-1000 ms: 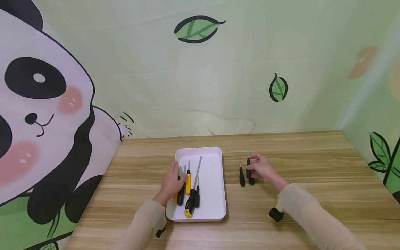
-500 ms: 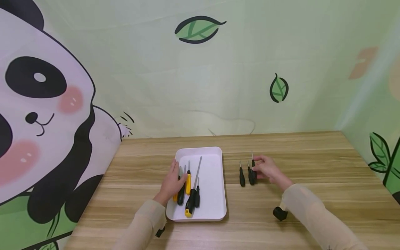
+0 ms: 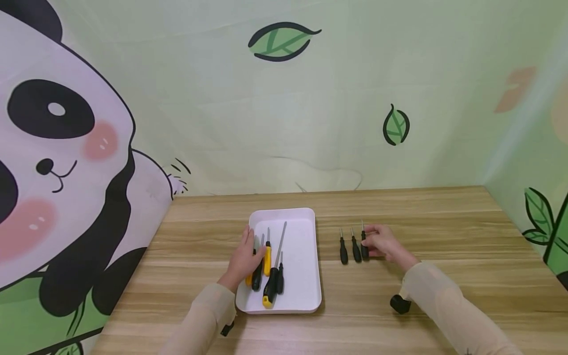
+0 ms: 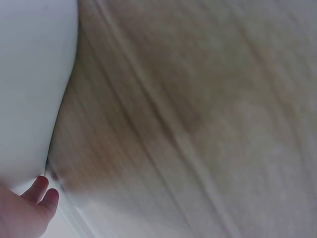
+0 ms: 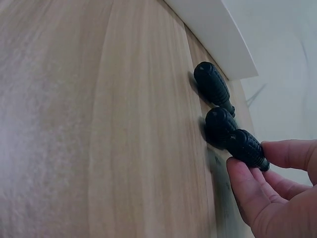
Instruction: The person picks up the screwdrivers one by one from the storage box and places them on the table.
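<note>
My right hand (image 3: 385, 242) pinches a small black screwdriver (image 3: 364, 249) by its handle, its blade pointing to the back wall. In the right wrist view that handle (image 5: 246, 148) sits between thumb and fingertips, at or just above the table. To its left lie two similar black screwdrivers, a middle one (image 3: 356, 251) and an outer one (image 3: 343, 252). My left hand (image 3: 241, 259) rests with fairly straight fingers along the left edge of the white tray (image 3: 301, 296). In the left wrist view its fingertips (image 4: 48, 201) are by the tray's outer wall (image 4: 34, 99).
Inside the tray lie a yellow screwdriver (image 3: 267, 261), a large black-and-yellow one (image 3: 270, 286), a small black one (image 3: 280, 281) and a black-handled one (image 3: 257, 277). Another yellow handle is partly hidden by my left hand. The wooden table (image 3: 443, 236) meets a printed backdrop (image 3: 213, 123).
My right hand has carried the pinched screwdriver rightward, past the middle one, and lowered it beside the other two in a row. My left hand and the tray have stayed put.
</note>
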